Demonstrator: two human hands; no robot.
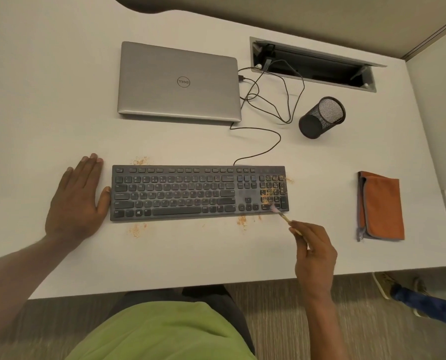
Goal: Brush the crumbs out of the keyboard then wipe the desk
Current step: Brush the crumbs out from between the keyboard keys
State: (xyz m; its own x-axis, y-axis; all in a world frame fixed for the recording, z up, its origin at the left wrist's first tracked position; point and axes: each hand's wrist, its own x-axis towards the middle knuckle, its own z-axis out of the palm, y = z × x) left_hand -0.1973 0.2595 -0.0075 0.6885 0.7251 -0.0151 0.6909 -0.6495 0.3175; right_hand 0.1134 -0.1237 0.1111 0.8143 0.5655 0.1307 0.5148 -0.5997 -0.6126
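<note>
The keyboard [198, 193] lies on the bench [61, 100], crumbs [271, 190] thick on its number pad. The left hand [76, 201] lies flat, thumb against its left end; the right hand [312, 245] pinches a thin brush [285, 218], bristles at the pad. The keyboard looks light and liable to slide, so brace an end.

On the desk [61, 100], the keyboard [198, 193] lies nearest the person, the shut laptop [179, 81] behind it and the cloth [381, 206] well apart to its right. A pen cup [320, 118] lies tipped over right of the laptop, before the cable hatch [315, 64]. The left hand [76, 203] lies flat against the keyboard's left end; the brush [284, 217] in the right hand [314, 253] touches its right end, among crumbs [269, 192].
</note>
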